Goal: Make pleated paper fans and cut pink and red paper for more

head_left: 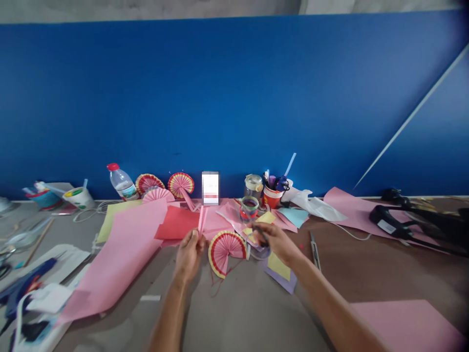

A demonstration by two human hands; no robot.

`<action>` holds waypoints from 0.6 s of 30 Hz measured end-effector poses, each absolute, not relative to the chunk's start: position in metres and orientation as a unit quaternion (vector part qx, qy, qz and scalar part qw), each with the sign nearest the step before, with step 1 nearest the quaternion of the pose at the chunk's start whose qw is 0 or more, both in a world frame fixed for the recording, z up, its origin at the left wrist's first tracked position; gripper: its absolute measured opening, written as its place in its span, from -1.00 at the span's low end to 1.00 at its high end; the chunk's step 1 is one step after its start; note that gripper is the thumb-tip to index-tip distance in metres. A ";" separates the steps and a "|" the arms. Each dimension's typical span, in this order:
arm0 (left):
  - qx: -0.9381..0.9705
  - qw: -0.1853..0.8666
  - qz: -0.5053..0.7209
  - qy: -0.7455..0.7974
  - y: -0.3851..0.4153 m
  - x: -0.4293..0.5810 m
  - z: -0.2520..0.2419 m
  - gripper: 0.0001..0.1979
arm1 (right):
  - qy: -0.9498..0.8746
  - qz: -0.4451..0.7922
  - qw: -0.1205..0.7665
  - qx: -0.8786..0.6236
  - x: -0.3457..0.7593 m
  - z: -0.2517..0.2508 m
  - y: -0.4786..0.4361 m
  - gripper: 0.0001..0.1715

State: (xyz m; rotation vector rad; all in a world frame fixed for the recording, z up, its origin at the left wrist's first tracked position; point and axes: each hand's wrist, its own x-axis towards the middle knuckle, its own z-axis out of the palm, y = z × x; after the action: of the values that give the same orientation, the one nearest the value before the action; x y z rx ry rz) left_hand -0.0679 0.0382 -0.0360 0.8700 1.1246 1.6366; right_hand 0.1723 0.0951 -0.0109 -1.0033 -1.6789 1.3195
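Note:
My left hand point(188, 254) is closed around a folded pink paper strip point(202, 220) that stands upright out of my fingers. My right hand point(275, 242) is closed on a small dark object point(261, 233), too small to name, just above a clear tape roll point(256, 249). Between my hands a pink pleated paper fan with a yellow rim point(225, 250) lies on the table, with a thin thread trailing below it. Yellow and purple paper pieces point(279, 271) lie under my right wrist.
A large pink sheet point(122, 256) and a red sheet point(176, 224) lie at left. Finished fans point(181, 184), a water bottle point(120, 183), a jar point(253, 186) and a pen cup point(273, 194) stand by the blue wall. A knife point(314, 249) lies at right, near dark tools point(410, 220).

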 end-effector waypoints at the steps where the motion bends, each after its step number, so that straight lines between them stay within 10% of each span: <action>1: 0.346 0.495 0.664 0.440 0.037 -0.063 -0.035 -0.61 | -0.705 0.459 0.343 -0.418 0.170 -0.012 0.094 -0.63; 8: 0.305 0.599 0.638 0.375 0.031 -0.048 -0.034 -0.69 | -0.794 0.076 0.090 -0.596 0.163 -0.014 0.083 -0.39; 18: 0.306 0.610 0.627 0.374 0.034 -0.050 -0.039 -0.75 | -0.807 0.095 -0.013 -0.583 0.179 -0.009 0.088 -0.20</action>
State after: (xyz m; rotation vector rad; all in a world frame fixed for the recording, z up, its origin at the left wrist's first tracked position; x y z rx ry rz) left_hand -0.0502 0.0335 -0.0388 0.7075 0.8645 1.4485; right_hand 0.1793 0.0881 -0.0094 -1.8475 -2.5548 0.3010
